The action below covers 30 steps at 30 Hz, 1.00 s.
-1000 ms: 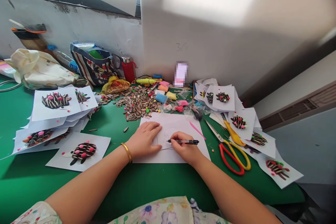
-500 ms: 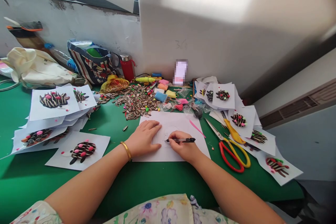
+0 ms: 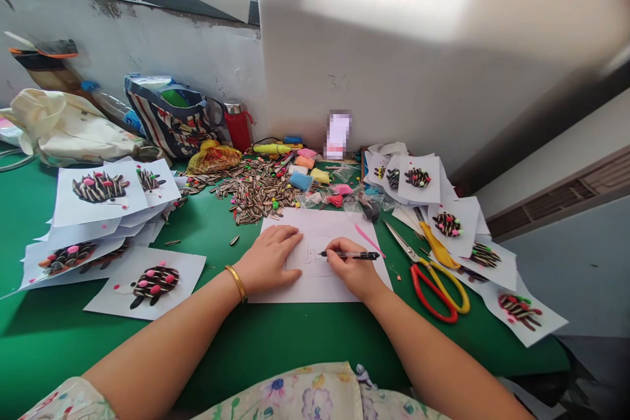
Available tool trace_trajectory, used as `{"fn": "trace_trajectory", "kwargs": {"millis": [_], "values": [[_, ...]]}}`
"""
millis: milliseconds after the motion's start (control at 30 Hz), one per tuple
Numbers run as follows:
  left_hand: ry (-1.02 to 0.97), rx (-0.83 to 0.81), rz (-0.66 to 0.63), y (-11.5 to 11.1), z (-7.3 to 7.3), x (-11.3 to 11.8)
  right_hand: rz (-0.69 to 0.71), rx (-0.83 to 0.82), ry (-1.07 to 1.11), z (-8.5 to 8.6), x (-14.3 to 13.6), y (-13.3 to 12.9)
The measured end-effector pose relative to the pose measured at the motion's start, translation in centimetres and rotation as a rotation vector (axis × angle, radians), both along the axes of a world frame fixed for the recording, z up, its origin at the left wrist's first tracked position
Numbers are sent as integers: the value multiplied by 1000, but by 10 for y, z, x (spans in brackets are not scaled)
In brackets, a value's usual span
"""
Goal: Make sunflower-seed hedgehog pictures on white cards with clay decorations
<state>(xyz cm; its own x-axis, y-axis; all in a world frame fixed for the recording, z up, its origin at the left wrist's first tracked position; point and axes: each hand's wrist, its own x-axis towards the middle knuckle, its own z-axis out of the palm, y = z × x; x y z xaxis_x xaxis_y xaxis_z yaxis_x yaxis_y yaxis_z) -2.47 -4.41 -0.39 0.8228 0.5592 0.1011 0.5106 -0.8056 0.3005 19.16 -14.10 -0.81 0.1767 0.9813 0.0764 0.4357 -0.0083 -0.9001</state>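
A sheet of white paper (image 3: 275, 290) lies on the green tabletop, with faint thin lines drawn near its middle. My left hand (image 3: 272, 260) rests flat on its left part, fingers spread, a gold bangle at the wrist. My right hand (image 3: 355, 270) is closed around a black pen (image 3: 357, 254), its tip at the small drawing (image 3: 312, 256) on the paper. A pink strip (image 3: 368, 239) lies on the sheet's upper right. Just right of the paper are scissors (image 3: 428, 275) with one red and one yellow handle.
Sunflower seeds (image 3: 256, 190) lie heaped behind the paper, beside colored clay packs (image 3: 301, 181). Cards with seed hedgehogs are stacked on the left (image 3: 101, 213) and right (image 3: 453, 230). A yellow-handled cutter (image 3: 436, 239), a red flask (image 3: 238, 126) and a striped bag (image 3: 170, 118) stand or lie around.
My right hand and the pen have shifted a little to the right. More drawn lines now show on the paper near the tip. My left hand stays in place.
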Motion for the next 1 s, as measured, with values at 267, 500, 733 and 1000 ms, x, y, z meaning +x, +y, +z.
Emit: {"fn": "trace_trajectory", "kwargs": {"millis": [267,500,733,1000], "values": [[-5,-25,14,-1,2,2,-47,-98,131,0,8,-2],[0,-35,12,-1,2,2,21,-47,58,0,0,-3],[-8,-39,7,0,1,1,121,-16,-102,4,-10,-2],[-12,-45,5,1,1,1,-63,-29,-16,-1,11,0]]}}
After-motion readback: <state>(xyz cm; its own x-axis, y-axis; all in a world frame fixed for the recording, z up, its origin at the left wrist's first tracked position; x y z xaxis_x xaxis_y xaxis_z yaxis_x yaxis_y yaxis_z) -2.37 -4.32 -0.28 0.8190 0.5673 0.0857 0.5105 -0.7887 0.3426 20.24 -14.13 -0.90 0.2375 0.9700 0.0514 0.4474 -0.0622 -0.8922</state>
